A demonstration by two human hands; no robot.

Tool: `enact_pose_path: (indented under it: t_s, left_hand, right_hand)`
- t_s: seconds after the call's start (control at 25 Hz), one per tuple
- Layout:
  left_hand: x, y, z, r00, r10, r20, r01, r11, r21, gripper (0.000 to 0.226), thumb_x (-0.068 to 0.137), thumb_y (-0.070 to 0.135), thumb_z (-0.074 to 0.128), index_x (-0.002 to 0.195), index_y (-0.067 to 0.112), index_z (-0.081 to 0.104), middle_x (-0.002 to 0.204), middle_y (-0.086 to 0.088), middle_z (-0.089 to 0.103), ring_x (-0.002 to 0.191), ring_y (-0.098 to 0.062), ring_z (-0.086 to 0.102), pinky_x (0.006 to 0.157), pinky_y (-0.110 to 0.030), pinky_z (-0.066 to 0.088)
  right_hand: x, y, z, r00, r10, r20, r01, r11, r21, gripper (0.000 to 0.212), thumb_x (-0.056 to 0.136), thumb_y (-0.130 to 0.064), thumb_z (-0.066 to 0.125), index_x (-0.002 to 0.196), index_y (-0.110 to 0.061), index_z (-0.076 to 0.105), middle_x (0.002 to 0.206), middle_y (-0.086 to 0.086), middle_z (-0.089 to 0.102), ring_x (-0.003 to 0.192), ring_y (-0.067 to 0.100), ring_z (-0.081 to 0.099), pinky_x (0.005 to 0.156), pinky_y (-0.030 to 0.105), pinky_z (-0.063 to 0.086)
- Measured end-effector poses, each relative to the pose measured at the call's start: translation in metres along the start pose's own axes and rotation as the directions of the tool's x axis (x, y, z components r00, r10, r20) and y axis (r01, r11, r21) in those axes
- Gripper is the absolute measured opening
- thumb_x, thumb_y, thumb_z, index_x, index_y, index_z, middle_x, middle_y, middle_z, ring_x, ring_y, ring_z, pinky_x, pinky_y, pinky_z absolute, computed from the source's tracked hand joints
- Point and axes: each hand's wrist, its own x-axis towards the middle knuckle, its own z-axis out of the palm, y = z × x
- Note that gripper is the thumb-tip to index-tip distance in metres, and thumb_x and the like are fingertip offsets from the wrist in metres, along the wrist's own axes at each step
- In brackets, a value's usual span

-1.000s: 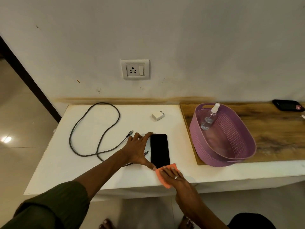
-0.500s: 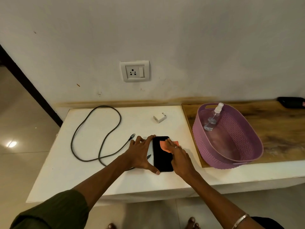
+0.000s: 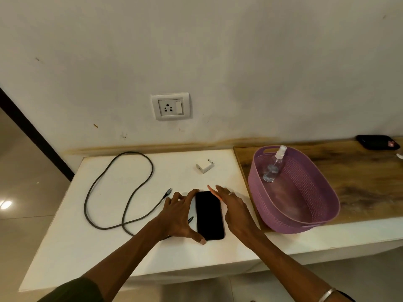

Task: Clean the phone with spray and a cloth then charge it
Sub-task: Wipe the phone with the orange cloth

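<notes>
Head view: left hand (image 3: 182, 211) spread, bracing one black phone (image 3: 209, 215); right hand (image 3: 234, 208) presses one orange cloth (image 3: 214, 192) flat beside it.

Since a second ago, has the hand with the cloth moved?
Yes. The right hand slid from the phone's near end toward the wall socket.

A scuffed off-white wall (image 3: 239, 62) carries a white socket plate (image 3: 170, 106) above a brownish stained strip (image 3: 152, 146). Below it runs a white surface (image 3: 104, 247), joined on the right by a wood-grain board (image 3: 366, 182). Glossy beige floor tiles (image 3: 24, 214) at left reflect a lamp, beside a dark door frame (image 3: 35, 134).
</notes>
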Motion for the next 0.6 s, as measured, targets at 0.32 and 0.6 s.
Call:
enact_pose_path:
  t_s: [0.32,0.6]
  left_hand:
    - [-0.004,0.01,-0.011,0.998,-0.027,0.052,0.027,1.0,-0.006,0.153,0.027,0.097,0.063,0.147,0.045,-0.018,0.15,0.002,0.036,0.132,-0.025,0.027,0.11,-0.047,0.023]
    - [-0.002,0.014,-0.013,0.995,-0.068,0.075,0.067,0.998,0.013,0.161,0.021,0.098,0.063,0.147,0.043,-0.022,0.152,0.0,0.033,0.135,-0.026,0.024,0.112,-0.049,0.022]
  right_hand:
    - [-0.033,-0.056,-0.102,0.918,-0.301,-0.258,0.217,0.926,-0.309,0.052,0.092,0.005,0.047,0.131,-0.028,0.053,0.119,-0.003,0.063,0.107,0.012,0.059,0.094,0.028,0.049]
    - [-0.03,-0.022,-0.209,0.902,-0.253,-0.351,-0.015,0.793,-0.609,0.05,0.076,-0.015,0.043,0.12,-0.025,0.064,0.105,0.01,0.073,0.092,0.031,0.067,0.072,0.028,0.046]
